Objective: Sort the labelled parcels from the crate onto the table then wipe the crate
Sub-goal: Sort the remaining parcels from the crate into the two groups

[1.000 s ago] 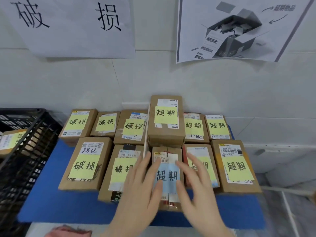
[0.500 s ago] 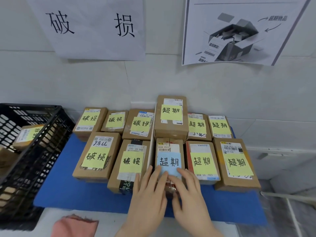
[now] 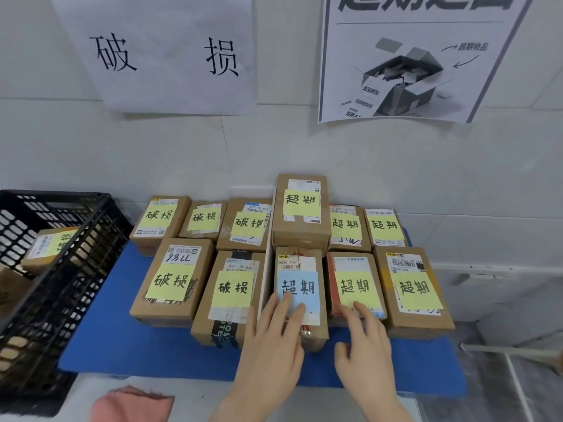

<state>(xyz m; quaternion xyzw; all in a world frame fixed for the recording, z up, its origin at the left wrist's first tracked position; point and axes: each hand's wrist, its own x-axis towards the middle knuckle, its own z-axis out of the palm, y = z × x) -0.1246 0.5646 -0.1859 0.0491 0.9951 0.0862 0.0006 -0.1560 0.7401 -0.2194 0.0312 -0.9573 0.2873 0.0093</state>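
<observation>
Several cardboard parcels with yellow notes lie in two groups on the blue mat (image 3: 128, 345). A white divider strip (image 3: 268, 269) stands between the groups. In the front row lies the parcel with the blue note (image 3: 300, 281). My left hand (image 3: 271, 345) rests flat on its near end, fingers straight and touching the blue note. My right hand (image 3: 362, 348) lies open beside it, fingertips on the near end of the neighbouring yellow-note parcel (image 3: 355, 284). The black crate (image 3: 61, 269) stands at the left with a labelled parcel (image 3: 50, 248) and other boxes inside.
A pink cloth (image 3: 131, 406) lies on the white table at the near left. Paper signs hang on the wall above each group. One parcel (image 3: 301, 208) stands taller in the back row. Right of the mat is a drop to the floor.
My hands have drawn apart: the left stays on the blue-note parcel, the right has slid onto the neighbouring parcel. The view has tilted up and shifted left, showing more of the crate.
</observation>
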